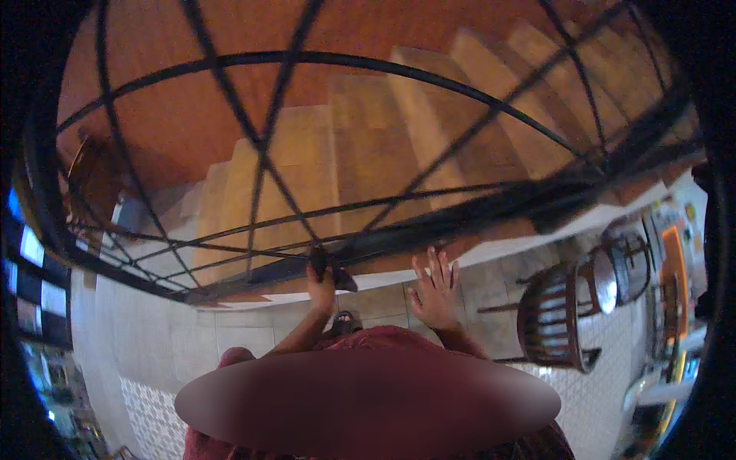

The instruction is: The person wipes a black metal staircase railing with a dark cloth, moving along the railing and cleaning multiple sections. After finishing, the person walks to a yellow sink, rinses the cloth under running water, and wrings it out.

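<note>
My left hand (322,290) is closed around a dark, limp piece that looks like a cloth (345,280), at the lower side of a black metal stair railing (448,221). Part of the cloth sticks out to the right of the fingers; the rest is hidden or blurred against the dark bars. Further right, my right hand (435,290) holds nothing. Its fingers are spread, and the fingertips lie just below the railing's thick lower bar in the view; whether they touch it I cannot tell.
Behind the railing, tan steps (368,144) climb to the right along an orange-brown wall (241,34). A dark wooden chair with a slatted back (549,316) stands at the right, beside another dark chair (632,261). My foot (344,319) is on the tiled floor (247,328).
</note>
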